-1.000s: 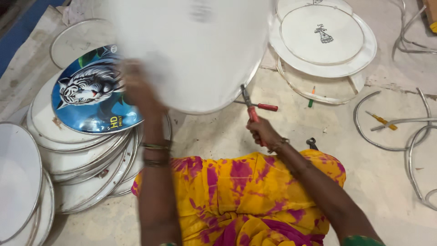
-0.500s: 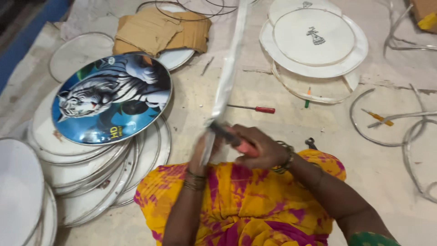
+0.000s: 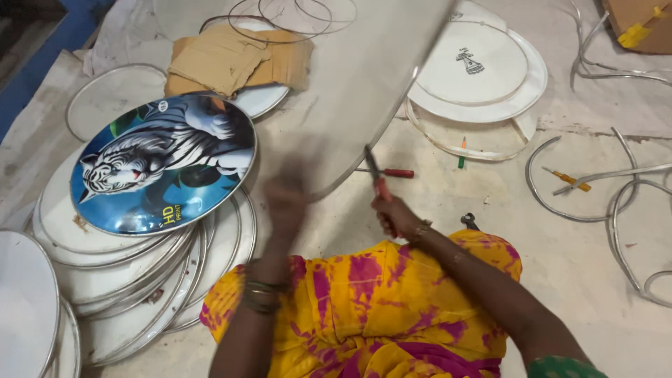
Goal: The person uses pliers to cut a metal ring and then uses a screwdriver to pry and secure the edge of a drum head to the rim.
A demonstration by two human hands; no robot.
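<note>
Red-handled pliers [image 3: 378,183] in right hand [image 3: 396,215].

Tiger-printed disc [image 3: 164,164] atop stacked white discs [image 3: 140,280], left; torn cardboard [image 3: 234,59] behind; red-handled screwdriver [image 3: 392,172] on floor; bent metal hoops [image 3: 609,189], right.

2 hands: left hand [image 3: 283,203], right hand [image 3: 395,215]. 1 red-handled tool [image 3: 376,176] in grip. 1 raised translucent disc [image 3: 350,84]. 1 tiger-printed disc [image 3: 162,164]. 2 loose screwdrivers: red-handled screwdriver [image 3: 392,172], yellow-handled screwdriver [image 3: 568,179]. 1 cardboard pile [image 3: 234,61].
</note>
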